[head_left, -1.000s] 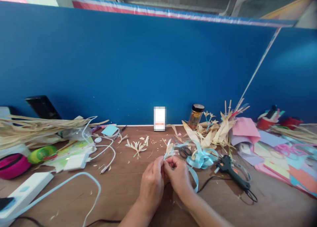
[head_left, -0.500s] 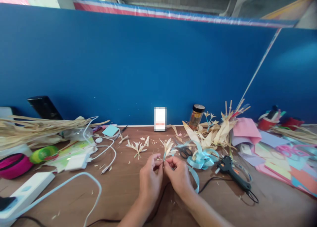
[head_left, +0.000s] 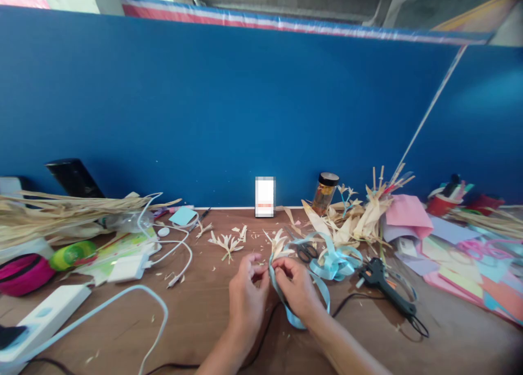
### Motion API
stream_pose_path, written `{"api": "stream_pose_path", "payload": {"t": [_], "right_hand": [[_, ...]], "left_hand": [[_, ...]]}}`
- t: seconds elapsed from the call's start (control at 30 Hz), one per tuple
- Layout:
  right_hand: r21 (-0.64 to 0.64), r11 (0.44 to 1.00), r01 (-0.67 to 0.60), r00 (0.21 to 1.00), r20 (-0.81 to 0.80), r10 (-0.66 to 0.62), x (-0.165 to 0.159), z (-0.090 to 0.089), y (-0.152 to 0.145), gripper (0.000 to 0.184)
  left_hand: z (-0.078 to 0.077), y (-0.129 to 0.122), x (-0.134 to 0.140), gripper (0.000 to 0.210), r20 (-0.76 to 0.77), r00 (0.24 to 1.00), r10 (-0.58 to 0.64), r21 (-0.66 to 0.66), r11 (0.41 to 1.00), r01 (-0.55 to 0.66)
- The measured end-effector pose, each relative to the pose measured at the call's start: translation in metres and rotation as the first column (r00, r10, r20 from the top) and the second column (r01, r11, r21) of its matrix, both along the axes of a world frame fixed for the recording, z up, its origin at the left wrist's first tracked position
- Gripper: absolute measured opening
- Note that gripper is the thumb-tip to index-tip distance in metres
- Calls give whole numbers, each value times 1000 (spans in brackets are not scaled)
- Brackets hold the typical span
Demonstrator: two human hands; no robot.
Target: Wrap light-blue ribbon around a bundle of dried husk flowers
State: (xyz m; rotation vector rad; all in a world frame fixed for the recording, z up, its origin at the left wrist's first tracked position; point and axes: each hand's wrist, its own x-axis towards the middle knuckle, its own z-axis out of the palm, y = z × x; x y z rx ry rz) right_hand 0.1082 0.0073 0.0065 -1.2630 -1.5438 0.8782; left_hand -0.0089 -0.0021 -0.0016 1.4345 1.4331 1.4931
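Between my hands a flower of pale dried husk strips [head_left: 278, 243] stands with its petals pointing up and away. A light blue ribbon [head_left: 280, 289] lies along its base and hangs in a loop beneath my right wrist. My left hand [head_left: 248, 293] is closed, its thumb and fingertips pinching the flower's base, partly hidden. My right hand [head_left: 296, 289] is closed on the ribbon right beside it. The rest of the ribbon lies in a loose blue bundle [head_left: 337, 261] to the right, next to dark-handled scissors [head_left: 306, 251].
A second husk flower [head_left: 227, 245] lies left of my hands among scraps. At right are a black glue gun [head_left: 386, 289] with its cord, a lidded jar [head_left: 326, 193] and coloured papers [head_left: 461, 263]. White cables and a power strip [head_left: 53, 315] occupy the left; a phone [head_left: 265, 197] stands behind.
The ribbon now crosses over the flower's base and drops in a loop below my right hand; before, it hung farther right. My hands stay nearly in place.
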Motion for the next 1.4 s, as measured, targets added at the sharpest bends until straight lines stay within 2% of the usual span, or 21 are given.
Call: {"api": "stream_pose_path", "payload": {"t": [0.2, 0.33, 0.7, 0.97, 1.23, 1.4], "right_hand": [[-86, 993, -79, 978, -201, 60, 0, -6, 6, 11], [-131, 986, -102, 960, -271, 63, -1, -4, 4, 13], [-77, 996, -41, 982, -189, 26, -4, -9, 3, 15], [-191, 982, 7, 969, -243, -54, -6, -16, 6, 24], [-120, 993, 13, 983, -180, -35, -2, -15, 6, 22], [-113, 990, 82, 991, -95, -93, -3, -13, 3, 19]], "left_hand": [[-1, 0, 2, 29, 50, 998, -30, 9, 1000, 30], [-1, 0, 1, 29, 49, 998, -39, 12, 999, 39], [-3, -4, 0, 30, -21, 998, -55, 19, 998, 56], [-5, -4, 0, 23, -112, 991, -68, 78, 994, 77], [1, -6, -2, 17, -118, 991, -61, 25, 998, 65], [-3, -8, 2, 22, -218, 976, 13, 130, 991, 16]]}}
